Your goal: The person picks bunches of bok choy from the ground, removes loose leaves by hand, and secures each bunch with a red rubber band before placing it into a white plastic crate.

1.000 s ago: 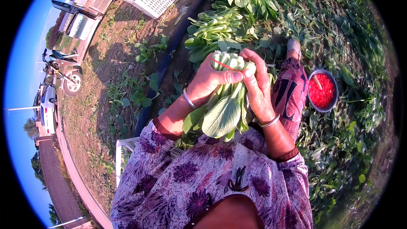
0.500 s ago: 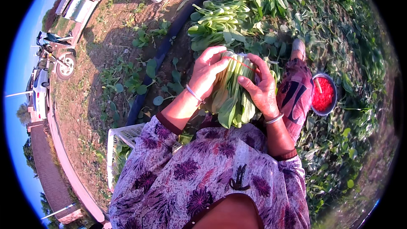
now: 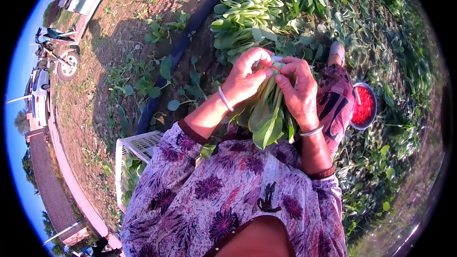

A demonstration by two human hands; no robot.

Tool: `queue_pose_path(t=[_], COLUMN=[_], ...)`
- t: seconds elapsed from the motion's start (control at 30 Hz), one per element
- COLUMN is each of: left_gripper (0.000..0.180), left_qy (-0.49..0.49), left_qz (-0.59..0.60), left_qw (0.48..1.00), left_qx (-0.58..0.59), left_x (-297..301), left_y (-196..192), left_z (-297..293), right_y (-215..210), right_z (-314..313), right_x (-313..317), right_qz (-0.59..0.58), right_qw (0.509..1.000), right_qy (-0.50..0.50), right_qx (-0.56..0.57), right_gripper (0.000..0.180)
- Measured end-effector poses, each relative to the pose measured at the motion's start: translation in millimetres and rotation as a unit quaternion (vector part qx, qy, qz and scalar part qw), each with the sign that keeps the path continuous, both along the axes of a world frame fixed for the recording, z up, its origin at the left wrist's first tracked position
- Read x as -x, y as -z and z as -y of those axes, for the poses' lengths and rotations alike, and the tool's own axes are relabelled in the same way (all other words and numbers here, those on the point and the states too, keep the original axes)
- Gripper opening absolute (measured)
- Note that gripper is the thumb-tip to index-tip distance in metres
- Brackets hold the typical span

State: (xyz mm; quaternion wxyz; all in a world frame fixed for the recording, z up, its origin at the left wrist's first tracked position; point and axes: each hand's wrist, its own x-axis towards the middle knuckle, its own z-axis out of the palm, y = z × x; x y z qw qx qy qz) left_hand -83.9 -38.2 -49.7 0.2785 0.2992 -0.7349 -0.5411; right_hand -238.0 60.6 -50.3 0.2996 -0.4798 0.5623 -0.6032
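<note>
Both my hands hold one bunch of leafy greens [image 3: 269, 114] in front of my chest, stalk ends up and leaves hanging down. My left hand [image 3: 245, 78] wraps the stalks from the left. My right hand [image 3: 297, 90] grips them from the right. A thin red band [image 3: 272, 67] stretches between the fingers at the stalk ends. Each wrist carries a silver bangle. Beyond my hands lies a pile of cut greens [image 3: 247, 19] on the ground.
A metal bowl of red bands [image 3: 363, 106] sits on the ground at my right. A white plastic crate [image 3: 135, 150] with some greens stands at my lower left. A dark hose [image 3: 178, 52] runs across the soil. A motorbike [image 3: 59, 50] and vehicles stand at far left.
The view has tilted down and left. My hands have closed in at the stalk ends of the bunch, and a red band now shows between the fingers.
</note>
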Motion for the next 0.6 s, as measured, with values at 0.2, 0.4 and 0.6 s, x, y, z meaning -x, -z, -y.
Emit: queue_pose_path(t=[0.2,0.4,0.6], left_gripper=[0.017,0.028,0.053], left_qy=[-0.035,-0.045,-0.033], left_qz=[-0.006,-0.001,0.046], left_qw=[0.989,0.977,0.982], left_qx=[0.141,0.210,0.181], left_x=[5.6,4.9,0.9], left_y=[16.3,22.3,25.1], left_z=[-8.2,-13.1,-19.8], right_y=[10.4,18.1,16.2], right_z=[3.7,-1.0,-15.5], right_x=[0.9,-1.2,1.3], right_qz=[-0.164,-0.171,-0.106], right_qw=[0.985,0.984,0.994], right_qy=[0.016,0.030,-0.001], right_qx=[0.050,0.033,-0.035], right_gripper=[0.015,0.027,0.075])
